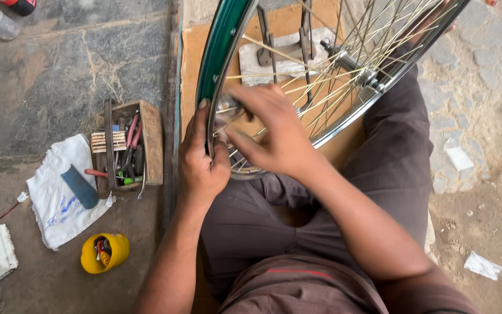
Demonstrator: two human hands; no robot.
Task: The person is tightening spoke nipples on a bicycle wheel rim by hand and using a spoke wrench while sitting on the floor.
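Your forearms and dark trousers (297,232) fill the bottom of the view as you sit with a bicycle wheel (326,75) propped upright over your lap. Your left hand (201,160) is closed around the green rim (219,52) at its lowest stretch, thumb up along the outer face, steadying the wheel. Your right hand (271,136) reaches in among the spokes (297,87) just beside the left, fingers curled and pinched at something small by the rim; what they pinch is hidden by the hand itself, so whether it is a tool or a spoke nipple cannot be told. The hub (355,67) sits up and to the right, with the spokes fanning out from it.

By the look of it, you are working one spoke end at the rim, tightening or seating it. The next move probably calls for a firm hold with the left hand while the right makes a small, controlled twist, then a slight turn of the wheel to bring the neighbouring spoke within reach.

To your left on the stone floor lie a wooden tool box (129,145) crammed with hand tools, a white cloth (59,197) with a blue block on it, and a yellow cup (104,253) of small parts.
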